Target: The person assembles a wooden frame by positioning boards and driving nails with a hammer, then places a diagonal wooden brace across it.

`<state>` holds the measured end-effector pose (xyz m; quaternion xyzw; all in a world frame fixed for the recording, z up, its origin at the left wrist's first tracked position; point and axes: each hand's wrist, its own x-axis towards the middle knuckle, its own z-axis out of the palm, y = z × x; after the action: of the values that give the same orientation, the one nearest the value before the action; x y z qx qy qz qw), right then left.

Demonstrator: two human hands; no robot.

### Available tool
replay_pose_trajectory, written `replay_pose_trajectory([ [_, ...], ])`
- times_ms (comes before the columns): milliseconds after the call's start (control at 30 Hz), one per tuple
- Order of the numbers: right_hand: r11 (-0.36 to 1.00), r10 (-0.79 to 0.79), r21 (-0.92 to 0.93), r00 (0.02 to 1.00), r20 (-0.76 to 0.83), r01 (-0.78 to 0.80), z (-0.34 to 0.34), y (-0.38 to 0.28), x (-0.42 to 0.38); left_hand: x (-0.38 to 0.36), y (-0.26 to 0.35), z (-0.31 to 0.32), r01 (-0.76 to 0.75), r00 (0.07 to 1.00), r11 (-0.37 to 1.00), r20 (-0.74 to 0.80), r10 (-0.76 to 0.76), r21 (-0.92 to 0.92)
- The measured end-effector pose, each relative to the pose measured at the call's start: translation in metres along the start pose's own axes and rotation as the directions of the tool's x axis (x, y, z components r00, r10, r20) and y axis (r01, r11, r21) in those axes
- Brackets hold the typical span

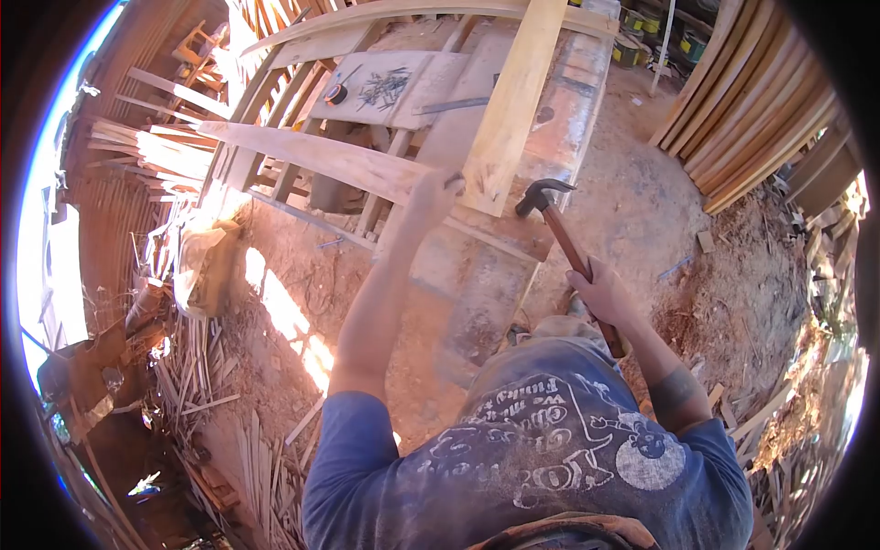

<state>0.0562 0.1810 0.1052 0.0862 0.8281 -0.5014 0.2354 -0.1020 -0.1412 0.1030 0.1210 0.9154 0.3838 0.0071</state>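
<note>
My right hand [602,291] is wrapped round the wooden handle of a claw hammer [566,236]. The hammer's dark metal head points up and away from me, just right of the bench corner. Out in front, my left hand [434,199] is closed at the near end of a pale tapered board [312,151], which stretches away to the left across a slatted wooden frame. A second long plank [518,96] lies lengthwise over the bench, its near end close to my left fingers.
A light panel [408,108] on the bench bears a pile of nails [383,85] and a small round container [336,93]. Curved planks [756,105] lean in a stack at the right. Wood offcuts [197,353] litter the dirt floor at the left. Paint cans [627,48] stand at the back.
</note>
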Motion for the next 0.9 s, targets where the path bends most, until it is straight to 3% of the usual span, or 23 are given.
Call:
replay_pose_trajectory([
  [100,0.999,0.038,0.031,0.999,0.032,-0.039,-0.006,-0.009,-0.004,0.002,0.002,-0.001,-0.041,0.999,0.996,0.025,0.039,0.074],
  [233,0.999,0.031,0.029,0.999,0.015,-0.031,-0.013,-0.028,-0.011,-0.001,0.000,0.002,-0.078,0.997,0.997,-0.027,0.078,0.007],
  [333,0.990,-0.136,-0.039,0.990,-0.049,0.134,-0.020,-0.045,-0.008,-0.004,-0.006,0.004,-0.090,0.994,0.996,-0.072,0.088,-0.027],
  [433,0.965,-0.191,-0.195,0.980,-0.056,0.177,-0.029,-0.088,-0.014,-0.006,-0.004,0.005,-0.062,0.995,0.998,-0.078,0.060,-0.030],
  [533,0.919,-0.373,-0.167,0.925,-0.075,0.358,-0.026,-0.103,-0.003,-0.008,-0.010,0.009,-0.128,0.983,0.992,-0.132,0.125,-0.020],
  [800,0.877,-0.418,-0.296,0.905,-0.078,0.379,-0.031,-0.177,-0.013,-0.008,-0.024,0.016,-0.241,0.942,0.970,-0.246,0.229,-0.023],
  [900,0.868,-0.425,-0.322,0.901,-0.089,0.378,-0.025,-0.184,-0.013,-0.009,-0.028,0.016,-0.207,0.957,0.978,-0.214,0.196,-0.032],
])
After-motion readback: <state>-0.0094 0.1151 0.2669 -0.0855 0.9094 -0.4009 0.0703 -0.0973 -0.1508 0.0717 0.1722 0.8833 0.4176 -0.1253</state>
